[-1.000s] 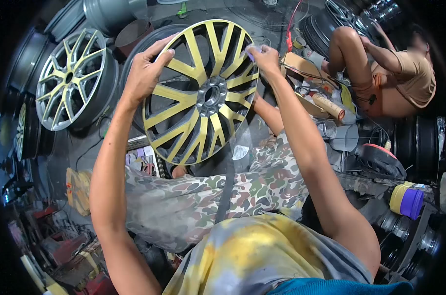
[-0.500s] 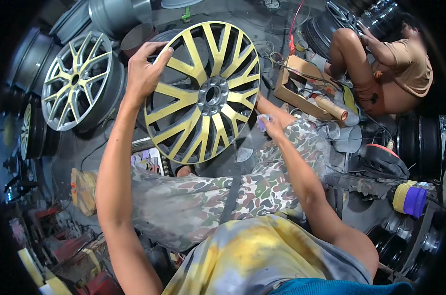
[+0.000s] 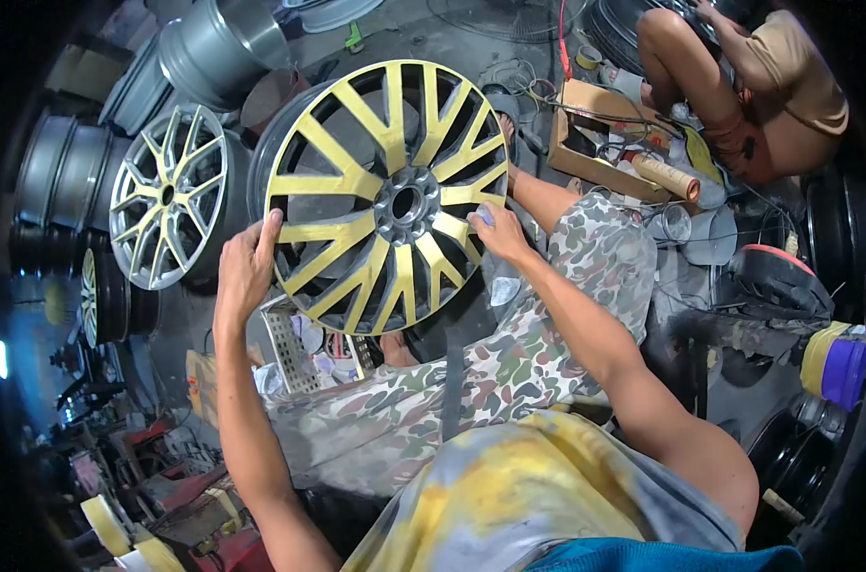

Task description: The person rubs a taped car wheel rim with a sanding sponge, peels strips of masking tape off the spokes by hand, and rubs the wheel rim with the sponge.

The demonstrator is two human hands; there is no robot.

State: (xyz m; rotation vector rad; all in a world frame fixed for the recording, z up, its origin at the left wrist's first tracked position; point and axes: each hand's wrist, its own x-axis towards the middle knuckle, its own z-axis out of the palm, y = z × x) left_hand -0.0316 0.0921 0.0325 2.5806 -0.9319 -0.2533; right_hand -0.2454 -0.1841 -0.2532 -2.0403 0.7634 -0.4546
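A large car wheel rim (image 3: 363, 183) with yellow spoke faces and dark gaps stands tilted in front of my knees. My left hand (image 3: 250, 262) grips its left edge, thumb against the front and the other fingers out of sight behind. At the right edge of the wheel, my right hand (image 3: 502, 235) is closed on a small purple pad (image 3: 486, 217), which is close to the end of a spoke; whether it touches the yellow face I cannot tell. Most of the pad is hidden by the fingers.
Left of it stands another yellow-and-silver wheel (image 3: 167, 195), with bare barrels (image 3: 221, 48) stacked behind. A wooden box (image 3: 586, 157) of tools is at right, near a crouching person (image 3: 767, 95). Below the wheel is a perforated crate (image 3: 295, 353).
My left hand has slid from the top left of the wheel down to its left side. My right hand has brought the purple pad up to the wheel's right edge.
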